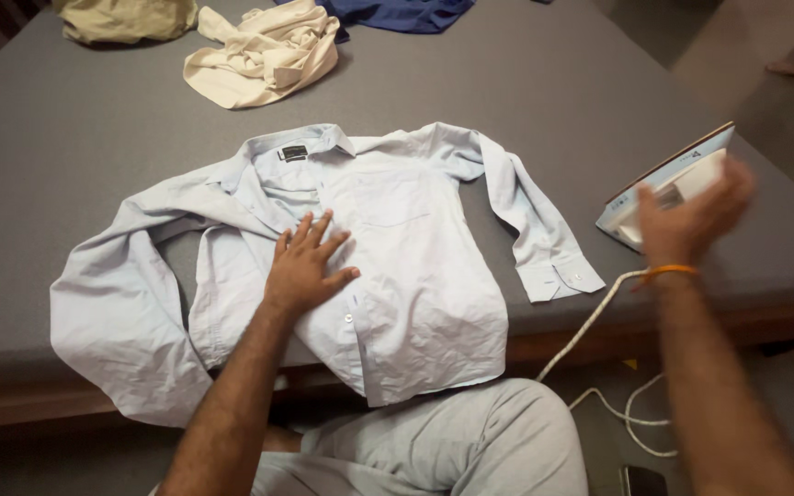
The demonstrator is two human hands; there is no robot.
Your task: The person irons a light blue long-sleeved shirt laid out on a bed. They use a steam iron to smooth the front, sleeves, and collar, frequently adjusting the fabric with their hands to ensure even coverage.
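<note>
- Two bare hands work over a grey mattress [544,83] that carries a pale blue shirt [415,276].
- The shirt lies front up, collar away from the person, its hem hanging over the near edge; one sleeve trails off to the left, the other bends down on the right.
- The left hand [305,266] lies flat on the shirt beside the button placket, fingers spread, gripping nothing.
- The right hand [691,220], blurred, is closed around the handle of a white and blue iron [663,179] that stands tilted near the mattress's right edge, clear of the shirt.
- A white cord [599,321] runs from the iron down past the edge.
- A crumpled cream garment [264,55] lies farther back, well apart from the shirt.
</note>
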